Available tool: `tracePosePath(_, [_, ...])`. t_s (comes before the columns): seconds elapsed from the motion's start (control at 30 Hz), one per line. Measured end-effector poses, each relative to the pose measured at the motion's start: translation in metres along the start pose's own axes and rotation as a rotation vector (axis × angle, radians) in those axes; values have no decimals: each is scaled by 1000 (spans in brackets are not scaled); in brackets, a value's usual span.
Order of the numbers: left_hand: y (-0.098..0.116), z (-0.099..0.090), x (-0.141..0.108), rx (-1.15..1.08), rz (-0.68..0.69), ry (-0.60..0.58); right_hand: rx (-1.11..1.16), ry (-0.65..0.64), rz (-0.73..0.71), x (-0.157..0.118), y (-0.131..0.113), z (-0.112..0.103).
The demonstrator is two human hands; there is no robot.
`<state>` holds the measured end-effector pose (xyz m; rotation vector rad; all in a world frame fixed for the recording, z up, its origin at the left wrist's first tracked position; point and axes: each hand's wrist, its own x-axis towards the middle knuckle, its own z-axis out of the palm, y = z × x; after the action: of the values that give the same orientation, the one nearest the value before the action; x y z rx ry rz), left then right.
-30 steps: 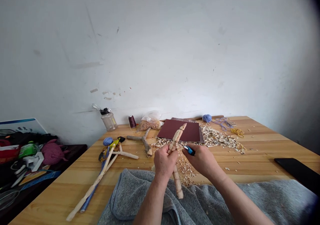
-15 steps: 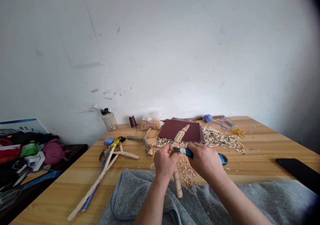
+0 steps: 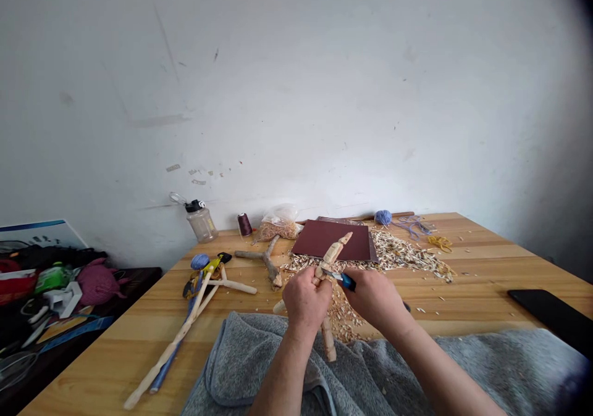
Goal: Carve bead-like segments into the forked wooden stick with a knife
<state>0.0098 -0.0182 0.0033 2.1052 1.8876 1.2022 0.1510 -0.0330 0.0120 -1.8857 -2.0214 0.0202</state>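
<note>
A carved wooden figure [image 3: 334, 257] is clenched in the left hand [image 3: 306, 300], tilted; a blue-handled knife [image 3: 347, 282] is gripped against it by the right hand [image 3: 373, 299].

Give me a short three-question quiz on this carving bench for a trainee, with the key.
1. Which of the hands grips the carved wooden figure?
2. True or false: wood shavings lie beside the dark red sandpaper sheet.
3. Fill in the blank: the tool in the right hand is a ____ with a blue handle.

Key: 1. left hand; 2. true; 3. carving knife
</note>
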Motion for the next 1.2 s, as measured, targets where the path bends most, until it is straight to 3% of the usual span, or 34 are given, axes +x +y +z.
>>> tracePosePath(0.1, [-2, -2, 1, -2, -36, 5, 60, 49, -20, 0, 0, 2])
tracePosePath(0.23, [-1, -5, 1, 48, -30, 42, -53, 145, -63, -4, -1, -3])
tracePosePath(0.53, [0, -4, 0, 100, 39, 67, -138, 158, -82, -6, -2, -7])
tracePosePath(1.2, [4, 0, -5, 326, 123, 117, -168, -6, 94, -7, -15, -11])
